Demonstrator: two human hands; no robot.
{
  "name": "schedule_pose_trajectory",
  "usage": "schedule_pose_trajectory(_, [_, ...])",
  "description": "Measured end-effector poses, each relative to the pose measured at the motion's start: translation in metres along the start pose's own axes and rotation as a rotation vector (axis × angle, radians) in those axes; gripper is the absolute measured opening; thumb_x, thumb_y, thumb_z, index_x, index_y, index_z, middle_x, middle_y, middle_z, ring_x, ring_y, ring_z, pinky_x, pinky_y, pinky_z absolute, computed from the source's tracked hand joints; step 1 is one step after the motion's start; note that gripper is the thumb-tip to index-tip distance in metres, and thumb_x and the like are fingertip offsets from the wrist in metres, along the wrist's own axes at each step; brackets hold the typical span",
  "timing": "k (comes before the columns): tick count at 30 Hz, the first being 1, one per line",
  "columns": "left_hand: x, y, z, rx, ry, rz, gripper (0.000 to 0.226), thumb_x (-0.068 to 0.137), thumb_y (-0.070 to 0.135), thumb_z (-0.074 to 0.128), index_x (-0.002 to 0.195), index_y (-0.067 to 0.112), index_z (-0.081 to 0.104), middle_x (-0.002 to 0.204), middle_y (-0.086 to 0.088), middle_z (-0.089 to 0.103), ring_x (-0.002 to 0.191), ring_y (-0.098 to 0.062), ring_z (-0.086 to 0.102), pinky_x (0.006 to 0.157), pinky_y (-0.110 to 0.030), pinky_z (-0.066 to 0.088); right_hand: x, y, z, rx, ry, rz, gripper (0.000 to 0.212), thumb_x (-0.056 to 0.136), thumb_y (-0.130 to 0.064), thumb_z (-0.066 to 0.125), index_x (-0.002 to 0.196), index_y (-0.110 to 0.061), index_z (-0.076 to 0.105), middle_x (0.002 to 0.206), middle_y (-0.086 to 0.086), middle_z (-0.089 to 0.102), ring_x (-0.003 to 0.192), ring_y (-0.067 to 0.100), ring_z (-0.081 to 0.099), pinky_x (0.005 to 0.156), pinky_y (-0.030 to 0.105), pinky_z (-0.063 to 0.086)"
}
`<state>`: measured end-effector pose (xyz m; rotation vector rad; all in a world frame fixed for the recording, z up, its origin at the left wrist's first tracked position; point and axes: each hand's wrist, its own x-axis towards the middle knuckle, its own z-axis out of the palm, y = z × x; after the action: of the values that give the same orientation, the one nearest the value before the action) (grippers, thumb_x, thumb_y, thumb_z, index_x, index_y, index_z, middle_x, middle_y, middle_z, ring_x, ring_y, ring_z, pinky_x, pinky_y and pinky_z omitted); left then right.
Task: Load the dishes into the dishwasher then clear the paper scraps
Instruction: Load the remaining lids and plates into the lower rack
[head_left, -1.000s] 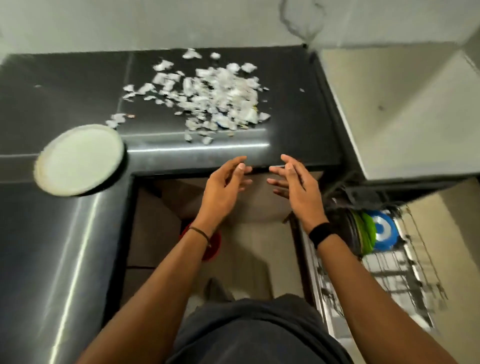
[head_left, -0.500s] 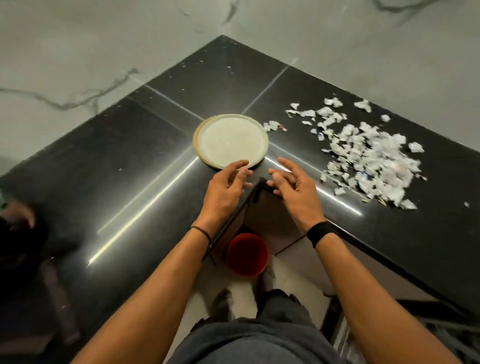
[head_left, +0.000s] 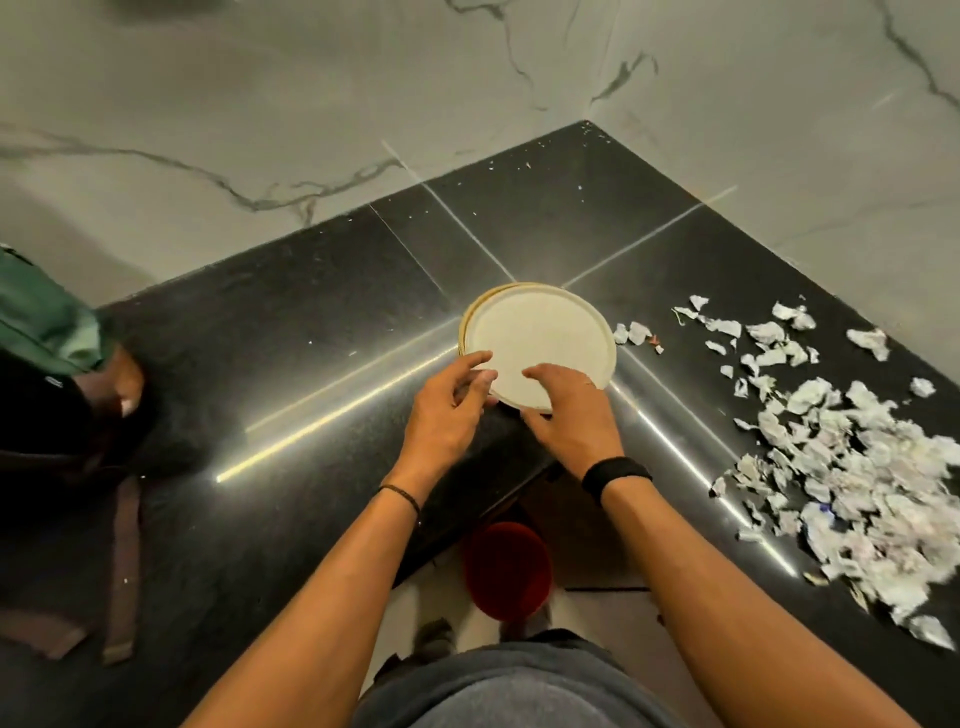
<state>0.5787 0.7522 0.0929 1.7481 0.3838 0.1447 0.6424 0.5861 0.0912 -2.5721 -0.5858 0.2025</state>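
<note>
Left hand (head_left: 447, 410), well right of one green fabric bag (head_left: 41, 317) with two brown straps, curls its fingers at the near-left rim of two stacked round cream plates (head_left: 540, 327); whether it grips them I cannot tell. The stack sits on the black polished stone counter (head_left: 260, 364). Right hand (head_left: 571, 415) pinches the near rim, fingers on top and thumb at the edge. Below, between the forearms, stands one red round bucket (head_left: 506, 566). Farthest right lies one heap of torn white paper scraps (head_left: 852, 467), too many to count.
</note>
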Motion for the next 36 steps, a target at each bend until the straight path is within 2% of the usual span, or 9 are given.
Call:
schedule_pose_trajectory(4, [0.001,-0.001,0.0,0.031,0.007,0.0,0.034,0.104,0.031,0.058,0.138,0.029,0.06,0.119,0.005,0.072,0.096,-0.006,0.072,0.097,-0.042,0.057,0.006,0.014,0.014,-0.294,-0.066,-0.015,0.046,0.089,-0.017,0.067,0.134,-0.02,0.059,0.153,0.008,0.044,0.142,0.031,0.037,0.11,0.048,0.035])
schedule_pose_trajectory(7, [0.002,0.0,-0.007,0.069,0.008,0.018,0.035,0.104,0.024,0.057,0.14,0.023,0.059,0.118,0.004,0.07,0.094,-0.005,0.072,0.095,-0.036,0.058,0.004,0.02,0.021,-0.386,0.015,-0.037,0.025,0.089,-0.008,0.06,0.111,-0.018,0.065,0.121,0.005,0.065,0.111,0.032,0.058,0.093,0.046,0.038])
schedule_pose_trajectory(10, [0.003,-0.003,-0.016,0.096,-0.009,0.036,0.038,0.104,0.021,0.058,0.141,0.022,0.058,0.119,0.004,0.07,0.097,-0.006,0.071,0.093,-0.031,0.058,-0.002,0.021,0.023,-0.422,0.147,-0.064,0.018,0.08,-0.008,0.069,0.094,-0.018,0.064,0.092,0.004,0.063,0.086,0.03,0.062,0.083,0.045,0.04])
schedule_pose_trajectory(15, [0.001,-0.002,-0.022,0.202,-0.045,0.145,0.044,0.097,0.018,0.068,0.14,0.024,0.059,0.128,0.01,0.064,0.113,0.0,0.059,0.085,-0.011,0.049,-0.014,0.016,0.008,-0.361,0.414,-0.078,0.018,0.085,-0.01,0.057,0.1,-0.02,0.062,0.093,0.003,0.059,0.09,0.028,0.057,0.101,0.053,0.041])
schedule_pose_trajectory(20, [0.006,0.008,-0.019,0.341,-0.122,0.383,0.053,0.089,0.024,0.078,0.137,0.03,0.057,0.136,0.015,0.051,0.129,-0.013,0.046,0.101,-0.039,0.051,-0.038,0.01,-0.014,-0.309,0.602,-0.039,0.035,0.082,0.002,0.035,0.093,-0.013,0.065,0.088,0.008,0.056,0.083,0.031,0.051,0.07,0.043,0.045])
schedule_pose_trajectory(26, [-0.003,0.026,0.011,0.482,-0.301,0.61,0.066,0.076,0.008,0.084,0.137,0.025,0.062,0.139,-0.002,0.056,0.135,-0.026,0.039,0.113,-0.039,0.034,-0.109,0.01,-0.02,-0.335,0.661,0.138,0.046,0.079,0.012,0.054,0.116,-0.012,0.068,0.097,0.01,0.053,0.096,0.028,0.042,0.078,0.04,0.046])
schedule_pose_trajectory(29, [-0.014,0.034,0.041,0.517,-0.383,0.809,0.061,0.074,0.011,0.087,0.131,0.025,0.068,0.135,-0.002,0.062,0.137,-0.032,0.041,0.113,-0.056,0.036,-0.153,0.018,-0.024,-0.342,0.692,0.222,0.049,0.079,0.014,0.069,0.12,-0.013,0.068,0.096,0.01,0.05,0.096,0.028,0.041,0.068,0.039,0.05])
schedule_pose_trajectory(32, [-0.037,0.048,0.083,0.586,-0.511,1.0,0.058,0.074,0.01,0.084,0.126,0.03,0.071,0.132,0.003,0.066,0.137,-0.03,0.046,0.113,-0.068,0.027,-0.208,0.027,-0.029,-0.34,0.737,0.349,0.047,0.081,0.012,0.069,0.121,-0.015,0.069,0.097,0.011,0.051,0.097,0.028,0.043,0.069,0.038,0.052])
schedule_pose_trajectory(36, [-0.081,0.062,0.139,0.56,-0.757,1.081,0.053,0.076,0.008,0.078,0.123,0.032,0.074,0.127,0.009,0.071,0.127,-0.019,0.059,0.121,-0.062,0.02,-0.278,0.036,-0.035,-0.404,0.837,0.56,0.042,0.085,0.006,0.063,0.121,-0.016,0.07,0.096,0.009,0.053,0.095,0.028,0.044,0.079,0.042,0.048])
